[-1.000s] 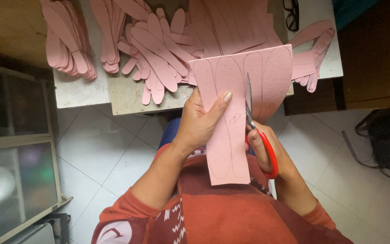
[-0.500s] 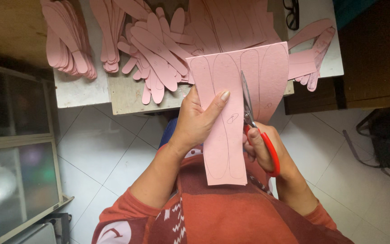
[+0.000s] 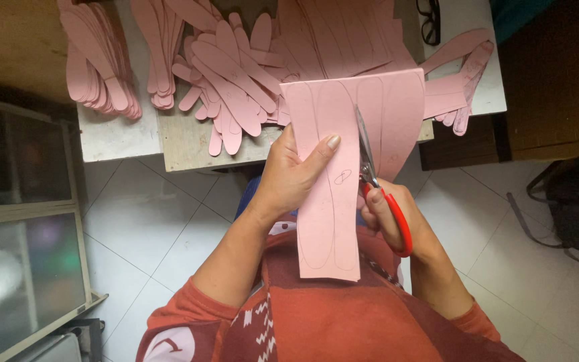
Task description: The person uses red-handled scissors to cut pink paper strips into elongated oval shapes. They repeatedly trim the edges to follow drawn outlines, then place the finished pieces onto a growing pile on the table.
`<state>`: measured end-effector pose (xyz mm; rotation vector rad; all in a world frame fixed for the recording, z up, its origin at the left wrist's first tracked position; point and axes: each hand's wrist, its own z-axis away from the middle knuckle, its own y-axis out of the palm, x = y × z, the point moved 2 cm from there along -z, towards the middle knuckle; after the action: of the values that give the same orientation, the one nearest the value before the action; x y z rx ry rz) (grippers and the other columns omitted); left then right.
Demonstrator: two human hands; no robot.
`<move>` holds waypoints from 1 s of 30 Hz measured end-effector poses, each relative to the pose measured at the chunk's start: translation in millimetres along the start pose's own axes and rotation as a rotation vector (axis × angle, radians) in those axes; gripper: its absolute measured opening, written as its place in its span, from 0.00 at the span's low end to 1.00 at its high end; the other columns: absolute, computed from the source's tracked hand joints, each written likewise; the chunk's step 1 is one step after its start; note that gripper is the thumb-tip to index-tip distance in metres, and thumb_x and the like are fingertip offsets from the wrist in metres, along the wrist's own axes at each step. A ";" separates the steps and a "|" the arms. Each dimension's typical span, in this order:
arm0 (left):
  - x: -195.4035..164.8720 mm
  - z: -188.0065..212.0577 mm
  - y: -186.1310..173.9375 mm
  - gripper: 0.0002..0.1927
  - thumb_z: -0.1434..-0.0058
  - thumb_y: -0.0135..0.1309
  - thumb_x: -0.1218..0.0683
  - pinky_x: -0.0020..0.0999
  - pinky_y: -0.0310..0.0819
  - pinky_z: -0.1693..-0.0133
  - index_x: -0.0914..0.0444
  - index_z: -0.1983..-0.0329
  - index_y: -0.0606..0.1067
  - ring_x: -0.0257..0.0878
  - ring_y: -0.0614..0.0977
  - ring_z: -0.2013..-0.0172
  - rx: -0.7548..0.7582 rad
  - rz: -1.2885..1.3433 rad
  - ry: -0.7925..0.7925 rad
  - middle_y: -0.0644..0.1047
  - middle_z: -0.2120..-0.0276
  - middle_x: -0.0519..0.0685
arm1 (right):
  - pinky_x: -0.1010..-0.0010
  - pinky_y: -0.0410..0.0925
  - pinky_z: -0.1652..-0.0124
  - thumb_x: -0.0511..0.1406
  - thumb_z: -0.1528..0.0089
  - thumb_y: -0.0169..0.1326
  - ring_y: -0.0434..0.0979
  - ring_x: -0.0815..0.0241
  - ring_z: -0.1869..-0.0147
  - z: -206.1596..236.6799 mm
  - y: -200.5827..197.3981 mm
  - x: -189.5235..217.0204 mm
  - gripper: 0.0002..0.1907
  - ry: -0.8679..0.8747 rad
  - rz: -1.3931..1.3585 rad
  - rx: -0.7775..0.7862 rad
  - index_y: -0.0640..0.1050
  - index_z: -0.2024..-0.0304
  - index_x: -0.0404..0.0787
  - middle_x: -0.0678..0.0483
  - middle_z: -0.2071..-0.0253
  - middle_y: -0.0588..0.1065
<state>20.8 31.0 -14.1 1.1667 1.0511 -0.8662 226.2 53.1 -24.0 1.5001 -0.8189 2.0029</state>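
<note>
My left hand (image 3: 289, 181) grips a pink sheet (image 3: 333, 201) marked with pencilled sole outlines, thumb across its front, holding it up over my lap. My right hand (image 3: 390, 218) holds red-handled scissors (image 3: 376, 184). Their blades sit inside a cut that runs up along one outline, splitting a long strip from the rest of the sheet. The strip hangs down toward my red shirt.
A low table (image 3: 189, 144) ahead carries stacks of cut pink sole shapes (image 3: 98, 64), a loose heap of them (image 3: 229, 74) and more marked sheets (image 3: 343, 33). Black glasses (image 3: 430, 20) lie at its far right. A glass cabinet (image 3: 15, 201) stands left, a dark bag (image 3: 571, 201) right.
The scissors have moved further up the sheet along the drawn line, lengthening the cut. My left hand keeps its grip, and the sheet has shifted slightly.
</note>
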 end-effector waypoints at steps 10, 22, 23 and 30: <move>4.3 -6.1 -5.9 0.16 0.31 0.56 0.54 0.29 0.81 0.57 0.68 0.46 0.72 0.31 0.82 0.60 0.044 -0.049 -0.034 0.81 0.59 0.48 | 0.74 0.66 0.69 0.57 0.27 0.32 0.66 0.67 0.72 -19.1 0.4 16.2 0.33 -0.099 0.020 0.048 0.68 0.67 0.37 0.58 0.75 0.67; -1.5 -69.9 -32.2 0.18 0.33 0.54 0.56 0.32 0.82 0.60 0.69 0.43 0.69 0.35 0.83 0.62 0.107 0.028 -0.077 0.80 0.58 0.51 | 0.71 0.67 0.74 0.56 0.26 0.29 0.69 0.62 0.79 -103.6 -3.3 4.7 0.36 0.018 -0.059 -0.012 0.71 0.73 0.36 0.53 0.82 0.68; -4.5 -76.2 -34.5 0.19 0.33 0.54 0.56 0.32 0.82 0.60 0.69 0.43 0.69 0.36 0.83 0.61 0.107 0.026 -0.070 0.80 0.58 0.52 | 0.70 0.67 0.73 0.56 0.27 0.29 0.70 0.62 0.78 -114.8 -5.3 9.2 0.37 -0.006 -0.029 -0.006 0.71 0.74 0.36 0.52 0.81 0.69; -26.0 -114.6 -41.7 0.21 0.35 0.56 0.56 0.35 0.83 0.58 0.70 0.43 0.69 0.39 0.84 0.60 -0.006 0.042 -0.100 0.81 0.55 0.55 | 0.69 0.63 0.79 0.63 0.34 0.34 0.66 0.62 0.82 -162.8 3.6 46.8 0.36 0.157 -0.004 -0.124 0.70 0.73 0.40 0.55 0.83 0.66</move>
<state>-47.5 135.2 -8.6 1.1246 0.9441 -0.8788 103.7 169.8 -13.8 1.2577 -0.8570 1.9986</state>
